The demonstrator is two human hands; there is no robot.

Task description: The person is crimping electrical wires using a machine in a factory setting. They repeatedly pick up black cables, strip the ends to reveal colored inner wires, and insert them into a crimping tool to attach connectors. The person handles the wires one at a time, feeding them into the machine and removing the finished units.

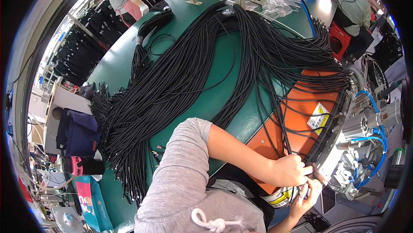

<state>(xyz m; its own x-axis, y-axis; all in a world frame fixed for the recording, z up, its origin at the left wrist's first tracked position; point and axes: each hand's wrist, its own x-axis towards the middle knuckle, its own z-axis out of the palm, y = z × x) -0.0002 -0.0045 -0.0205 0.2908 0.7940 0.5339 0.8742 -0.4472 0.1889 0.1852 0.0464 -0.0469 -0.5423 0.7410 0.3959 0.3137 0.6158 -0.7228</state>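
My left hand (289, 171), at the end of a grey sleeve, is closed around black cables (285, 140) at the machine's edge. Its fingertips point toward a dark part beside the bright machine front. Just below it, my right hand (310, 196) has its fingers pinched together close to the left one. What lies between the right fingers is too small and covered to make out. The held cables run up toward a large bundle of black cables (167, 78), which drapes in an arch over the green table (221, 67).
An orange machine cover (275, 136) with a yellow warning label (318, 119) lies beyond my hands. To the right stands a machine with metal cylinders and blue air tubes (383, 140). A dark blue bag (79, 132) and a tumbler (81, 165) are at left. Two people work farther back.
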